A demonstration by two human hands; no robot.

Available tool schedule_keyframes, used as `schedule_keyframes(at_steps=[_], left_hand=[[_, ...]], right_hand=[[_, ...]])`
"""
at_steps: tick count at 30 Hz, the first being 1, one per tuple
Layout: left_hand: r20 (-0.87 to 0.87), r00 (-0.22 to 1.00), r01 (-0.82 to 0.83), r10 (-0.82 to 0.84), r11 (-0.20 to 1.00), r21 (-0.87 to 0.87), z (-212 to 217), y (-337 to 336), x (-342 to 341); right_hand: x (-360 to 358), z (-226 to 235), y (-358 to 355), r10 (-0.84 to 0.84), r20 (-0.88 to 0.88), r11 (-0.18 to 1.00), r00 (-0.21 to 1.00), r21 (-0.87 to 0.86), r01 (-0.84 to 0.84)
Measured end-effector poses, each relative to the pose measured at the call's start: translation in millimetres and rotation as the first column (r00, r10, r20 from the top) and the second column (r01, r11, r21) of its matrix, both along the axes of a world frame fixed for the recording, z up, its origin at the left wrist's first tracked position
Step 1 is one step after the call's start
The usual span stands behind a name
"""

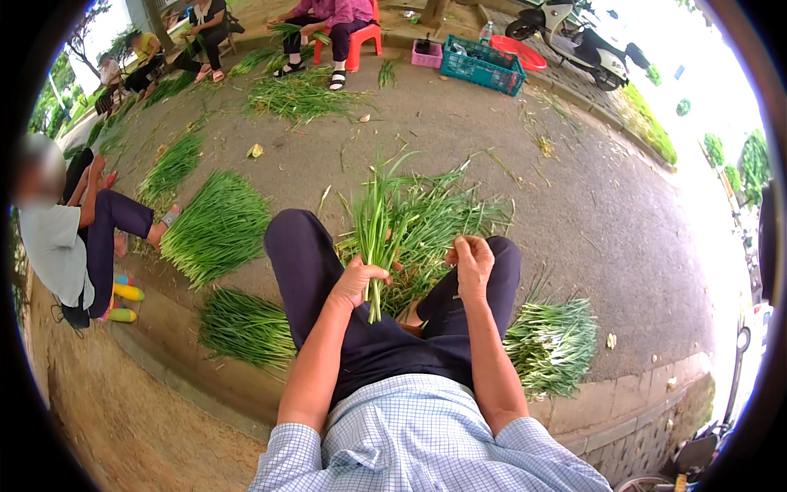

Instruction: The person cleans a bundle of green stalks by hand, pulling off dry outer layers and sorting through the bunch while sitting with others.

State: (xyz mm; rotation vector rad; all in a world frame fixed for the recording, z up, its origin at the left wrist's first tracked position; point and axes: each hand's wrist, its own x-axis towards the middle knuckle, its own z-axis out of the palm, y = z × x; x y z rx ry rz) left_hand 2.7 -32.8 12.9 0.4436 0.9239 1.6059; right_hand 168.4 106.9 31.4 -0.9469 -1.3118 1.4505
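Note:
Upright between my knees is a bunch of long green chives (375, 221), pale stem ends downward, and my left hand (359, 281) is wrapped round its lower part. My right hand (472, 261) hovers by my right knee with thumb and fingers pinched together; whatever they hold, if anything, is too small to make out. Below and beyond both hands a loose heap of chives (447, 209) lies on the pavement. A neater pile of chives (551, 344) rests beside my right leg, and another pile (246, 328) beside my left.
Farther left spreads a large chive pile (215, 225), near a seated person (61, 246). At the far side, a person sits on a red stool (361, 45) behind more chives (303, 94). A green crate (484, 67), pink basket (426, 54) and parked scooter (574, 41) stand along the curb.

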Motion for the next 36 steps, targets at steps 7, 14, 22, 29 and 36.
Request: schedule_keyframes(at_steps=[7,14,22,29,36], left_hand=[[0.087,0.995,-0.056,0.051,0.997,0.049,0,0,-1],[0.066,0.998,-0.027,0.023,0.997,0.069,1,-1,-2],[0.016,1.000,0.018,-0.018,1.000,0.022,11,-3,3],[0.035,0.999,0.042,-0.042,0.999,0.017,10,-4,0],[0.030,1.000,0.007,-0.007,1.000,0.011,13,-3,3]], right_hand=[[2,-51,-23,0.179,0.749,0.853,0.638,0.205,-0.480],[-16,-29,-14,0.104,0.513,0.936,0.852,0.239,-0.258],[-37,5,11,0.022,0.557,0.828,0.830,0.455,-0.328],[-44,-3,25,0.051,0.608,0.753,0.792,0.497,-0.431],[-30,5,29,0.065,0.572,0.764,0.817,0.499,-0.410]])
